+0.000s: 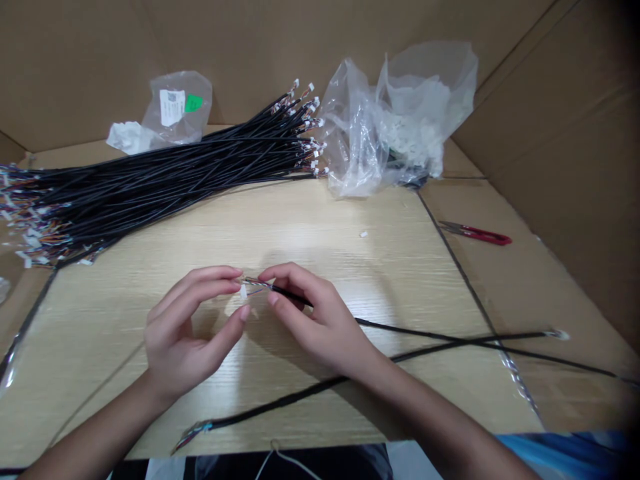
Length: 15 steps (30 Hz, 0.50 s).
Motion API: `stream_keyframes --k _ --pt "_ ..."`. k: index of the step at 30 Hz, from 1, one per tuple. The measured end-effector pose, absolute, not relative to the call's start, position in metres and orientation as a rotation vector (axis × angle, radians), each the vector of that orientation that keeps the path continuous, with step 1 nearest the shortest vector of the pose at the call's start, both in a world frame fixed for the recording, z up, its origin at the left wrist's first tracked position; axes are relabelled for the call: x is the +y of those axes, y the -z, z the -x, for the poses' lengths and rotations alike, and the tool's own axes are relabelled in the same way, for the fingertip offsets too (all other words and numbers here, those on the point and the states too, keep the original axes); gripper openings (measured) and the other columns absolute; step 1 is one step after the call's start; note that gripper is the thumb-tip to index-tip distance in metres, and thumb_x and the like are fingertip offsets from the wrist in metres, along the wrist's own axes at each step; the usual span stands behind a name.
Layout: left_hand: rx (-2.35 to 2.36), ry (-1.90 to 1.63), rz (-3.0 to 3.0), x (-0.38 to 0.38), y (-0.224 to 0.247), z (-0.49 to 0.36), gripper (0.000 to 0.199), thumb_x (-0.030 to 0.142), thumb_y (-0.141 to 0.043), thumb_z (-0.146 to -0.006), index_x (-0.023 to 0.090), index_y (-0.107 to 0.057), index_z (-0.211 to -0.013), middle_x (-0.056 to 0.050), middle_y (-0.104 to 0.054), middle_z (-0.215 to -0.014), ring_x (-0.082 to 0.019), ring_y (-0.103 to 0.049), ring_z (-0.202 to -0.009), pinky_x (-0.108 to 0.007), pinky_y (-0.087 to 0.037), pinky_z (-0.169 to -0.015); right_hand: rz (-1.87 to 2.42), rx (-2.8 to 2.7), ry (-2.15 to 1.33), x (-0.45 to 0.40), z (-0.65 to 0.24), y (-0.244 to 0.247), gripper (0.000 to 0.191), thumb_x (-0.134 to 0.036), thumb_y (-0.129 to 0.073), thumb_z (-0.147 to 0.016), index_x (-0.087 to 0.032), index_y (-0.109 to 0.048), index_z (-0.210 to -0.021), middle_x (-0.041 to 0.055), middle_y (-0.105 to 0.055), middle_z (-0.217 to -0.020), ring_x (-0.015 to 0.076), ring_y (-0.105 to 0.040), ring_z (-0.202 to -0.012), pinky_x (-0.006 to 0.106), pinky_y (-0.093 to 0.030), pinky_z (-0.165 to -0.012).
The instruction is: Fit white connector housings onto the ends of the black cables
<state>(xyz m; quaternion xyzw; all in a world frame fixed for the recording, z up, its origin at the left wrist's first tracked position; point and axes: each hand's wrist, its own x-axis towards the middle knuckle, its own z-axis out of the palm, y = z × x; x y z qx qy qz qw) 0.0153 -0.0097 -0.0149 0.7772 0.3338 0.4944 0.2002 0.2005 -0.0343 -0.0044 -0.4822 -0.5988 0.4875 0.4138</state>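
My right hand pinches a black cable between thumb and index finger, close to its stripped end. Thin coloured wires stick out of that end toward my left hand. A small white connector hangs at the wires, in the gap between my left thumb and fingers. The left hand's fingers are apart; whether a fingertip touches the wires I cannot tell. The held cable runs back under my right hand to the right edge. Another black cable lies below, crossing it, with loose coloured wires at its left end.
A big bundle of black cables with white connectors lies along the back left. Behind it sits a labelled plastic bag. Clear bags of white parts stand at the back. Red-handled snips rest at right. Cardboard walls surround the table.
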Motion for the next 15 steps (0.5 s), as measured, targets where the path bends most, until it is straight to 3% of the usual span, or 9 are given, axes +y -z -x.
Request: stream_keyframes --k 15 --pt "0.916 -1.441 -2.242 -0.0092 0.0164 -0.0162 0.027 0.005 -0.073 -0.074 0.016 -0.066 -0.098 -0.004 -0.07 -0.1 -0.013 -0.068 -0.092 -0.026 -0.057 -0.08 1.215 -1.472 -1.242 -0.0338 -0.2006 0.0035 0.017 -0.021 -0.05 -0.092 -0.018 -0.059 -0.106 0.0011 -0.061 -0.084 0.0112 -0.055 -0.071 0.024 -0.044 -0.062"
